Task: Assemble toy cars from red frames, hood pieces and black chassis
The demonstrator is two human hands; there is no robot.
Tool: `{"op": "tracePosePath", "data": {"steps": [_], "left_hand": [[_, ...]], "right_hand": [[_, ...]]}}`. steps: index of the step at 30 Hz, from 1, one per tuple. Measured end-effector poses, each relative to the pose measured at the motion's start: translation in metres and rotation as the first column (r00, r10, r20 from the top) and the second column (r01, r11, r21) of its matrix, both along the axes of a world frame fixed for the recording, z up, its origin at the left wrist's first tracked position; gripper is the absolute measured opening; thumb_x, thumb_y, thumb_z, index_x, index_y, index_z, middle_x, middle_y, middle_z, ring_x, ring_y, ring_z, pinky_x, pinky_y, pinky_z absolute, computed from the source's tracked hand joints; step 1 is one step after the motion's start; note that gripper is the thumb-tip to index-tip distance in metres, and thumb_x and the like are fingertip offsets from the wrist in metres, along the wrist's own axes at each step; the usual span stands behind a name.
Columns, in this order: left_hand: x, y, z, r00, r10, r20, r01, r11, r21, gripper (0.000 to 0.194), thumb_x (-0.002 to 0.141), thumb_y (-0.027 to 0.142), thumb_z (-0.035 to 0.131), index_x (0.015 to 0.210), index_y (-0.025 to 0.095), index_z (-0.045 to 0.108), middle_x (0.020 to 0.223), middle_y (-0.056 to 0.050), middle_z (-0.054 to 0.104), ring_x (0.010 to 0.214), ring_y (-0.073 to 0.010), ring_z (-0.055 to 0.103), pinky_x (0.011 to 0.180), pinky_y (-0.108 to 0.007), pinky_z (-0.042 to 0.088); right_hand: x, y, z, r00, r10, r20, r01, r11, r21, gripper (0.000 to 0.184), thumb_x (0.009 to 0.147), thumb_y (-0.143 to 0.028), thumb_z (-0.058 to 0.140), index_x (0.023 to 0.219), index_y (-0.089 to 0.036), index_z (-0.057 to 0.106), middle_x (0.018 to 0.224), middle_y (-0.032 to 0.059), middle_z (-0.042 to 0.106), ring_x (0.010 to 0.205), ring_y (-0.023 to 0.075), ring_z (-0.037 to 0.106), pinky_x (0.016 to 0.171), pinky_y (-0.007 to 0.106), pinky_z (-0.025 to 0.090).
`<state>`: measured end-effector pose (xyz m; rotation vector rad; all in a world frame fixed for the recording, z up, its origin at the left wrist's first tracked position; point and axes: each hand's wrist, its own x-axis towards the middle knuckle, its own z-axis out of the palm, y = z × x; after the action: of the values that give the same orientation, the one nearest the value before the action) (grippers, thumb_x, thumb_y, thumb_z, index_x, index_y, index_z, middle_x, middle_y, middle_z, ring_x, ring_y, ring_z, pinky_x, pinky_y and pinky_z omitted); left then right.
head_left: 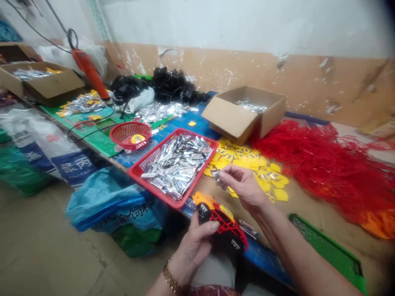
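My left hand (pixel 193 246), with a gold bracelet at the wrist, grips a black, orange and red toy car (pixel 220 220) low in the view. My right hand (pixel 243 189) pinches a small silver foil piece (pixel 217 179) between thumb and finger, above the toy car. Just beyond both hands, a red plastic tray (pixel 151 191) holds a heap of silver foil packets (pixel 175 164). Scattered yellow tags (pixel 247 162) lie beyond my right hand.
A mass of red plastic strands (pixel 321 172) spreads to the right, with a green tray (pixel 327 250) in front. An open cardboard box (pixel 230 117) and a red basket (pixel 129 133) sit on the table. Blue sacks (pixel 108 205) stand on the floor at left.
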<state>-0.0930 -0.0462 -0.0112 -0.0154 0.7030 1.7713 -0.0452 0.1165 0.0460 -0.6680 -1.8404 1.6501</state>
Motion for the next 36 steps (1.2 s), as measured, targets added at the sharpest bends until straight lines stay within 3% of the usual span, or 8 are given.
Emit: {"op": "tracePosePath", "data": {"steps": [7, 10, 13, 16, 19, 24, 32, 36], "left_hand": [[0.009, 0.017, 0.009, 0.995, -0.090, -0.031, 0.090, 0.996, 0.016, 0.037, 0.067, 0.018, 0.084, 0.101, 0.015, 0.070, 0.095, -0.005, 0.076, 0.088, -0.0212, 0.071, 0.093, -0.036, 0.054], [0.017, 0.023, 0.014, 0.990, -0.133, 0.034, 0.133, 0.991, 0.023, 0.029, 0.066, 0.020, 0.085, 0.091, 0.013, 0.071, 0.091, -0.005, 0.077, 0.081, -0.0192, 0.071, 0.091, -0.036, 0.054], [0.025, 0.026, 0.016, 0.982, -0.175, 0.067, 0.174, 0.985, 0.009, 0.030, 0.065, 0.021, 0.086, 0.091, 0.013, 0.073, 0.087, -0.004, 0.077, 0.077, -0.0181, 0.070, 0.083, -0.034, 0.056], [0.031, 0.026, 0.016, 0.978, -0.198, 0.068, 0.199, 0.980, -0.001, 0.027, 0.066, 0.023, 0.086, 0.088, 0.012, 0.074, 0.084, -0.004, 0.078, 0.075, -0.0167, 0.070, 0.077, -0.030, 0.057], [0.037, 0.026, 0.017, 0.977, -0.203, 0.063, 0.202, 0.979, 0.021, 0.027, 0.067, 0.025, 0.085, 0.088, 0.012, 0.074, 0.086, -0.005, 0.078, 0.079, -0.0161, 0.070, 0.079, -0.028, 0.056], [0.043, 0.025, 0.015, 0.983, -0.185, -0.004, 0.185, 0.983, 0.000, 0.033, 0.062, 0.021, 0.087, 0.091, 0.014, 0.072, 0.087, -0.003, 0.075, 0.078, -0.0150, 0.068, 0.080, -0.027, 0.053], [0.046, 0.022, 0.014, 0.944, -0.263, -0.198, 0.260, 0.965, -0.040, 0.036, 0.063, 0.014, 0.085, 0.094, 0.016, 0.066, 0.085, -0.001, 0.069, 0.078, -0.0133, 0.064, 0.078, -0.025, 0.050], [0.046, 0.024, 0.014, 0.941, -0.250, -0.227, 0.240, 0.968, -0.072, 0.041, 0.061, 0.016, 0.086, 0.094, 0.017, 0.063, 0.082, 0.000, 0.067, 0.075, -0.0126, 0.061, 0.073, -0.025, 0.048]], "right_hand": [[0.051, -0.019, -0.012, 0.992, -0.120, -0.050, 0.117, 0.992, -0.055, 0.035, 0.076, -0.051, 0.073, 0.076, -0.018, 0.064, 0.066, 0.0001, 0.064, 0.058, 0.0107, 0.056, 0.056, 0.025, 0.048], [0.077, -0.028, -0.008, 0.992, -0.099, -0.074, 0.113, 0.967, 0.229, 0.015, 0.086, -0.034, 0.065, 0.083, -0.020, 0.063, 0.075, 0.0014, 0.068, 0.068, 0.0127, 0.062, 0.065, 0.026, 0.052], [0.103, -0.035, -0.004, 0.995, -0.028, -0.098, 0.089, 0.703, 0.706, 0.008, 0.090, -0.015, 0.056, 0.093, -0.019, 0.061, 0.082, 0.0040, 0.070, 0.076, 0.0147, 0.065, 0.070, 0.028, 0.053], [0.124, -0.039, -0.003, 0.997, 0.047, -0.062, 0.036, 0.430, 0.902, 0.014, 0.088, -0.007, 0.056, 0.098, -0.015, 0.061, 0.085, 0.0083, 0.071, 0.083, 0.0186, 0.065, 0.074, 0.033, 0.055], [0.138, -0.043, 0.001, 0.996, 0.072, 0.048, -0.066, 0.268, 0.961, 0.011, 0.091, -0.008, 0.054, 0.096, -0.011, 0.062, 0.086, 0.0115, 0.072, 0.085, 0.0212, 0.064, 0.075, 0.037, 0.055], [0.150, -0.046, 0.009, 0.997, 0.019, 0.076, -0.077, 0.082, 0.994, 0.020, 0.095, -0.010, 0.048, 0.089, -0.009, 0.067, 0.088, 0.0144, 0.074, 0.089, 0.0232, 0.063, 0.082, 0.040, 0.054], [0.156, -0.050, 0.000, 0.992, 0.009, 0.128, -0.128, 0.079, 0.989, 0.023, 0.095, -0.009, 0.047, 0.091, -0.007, 0.069, 0.090, 0.0142, 0.074, 0.090, 0.0242, 0.062, 0.081, 0.039, 0.054], [0.161, -0.051, -0.006, 0.982, 0.026, 0.185, -0.186, 0.188, 0.964, 0.023, 0.092, -0.005, 0.050, 0.109, -0.004, 0.065, 0.103, 0.0155, 0.072, 0.102, 0.0247, 0.060, 0.087, 0.039, 0.054]]}}
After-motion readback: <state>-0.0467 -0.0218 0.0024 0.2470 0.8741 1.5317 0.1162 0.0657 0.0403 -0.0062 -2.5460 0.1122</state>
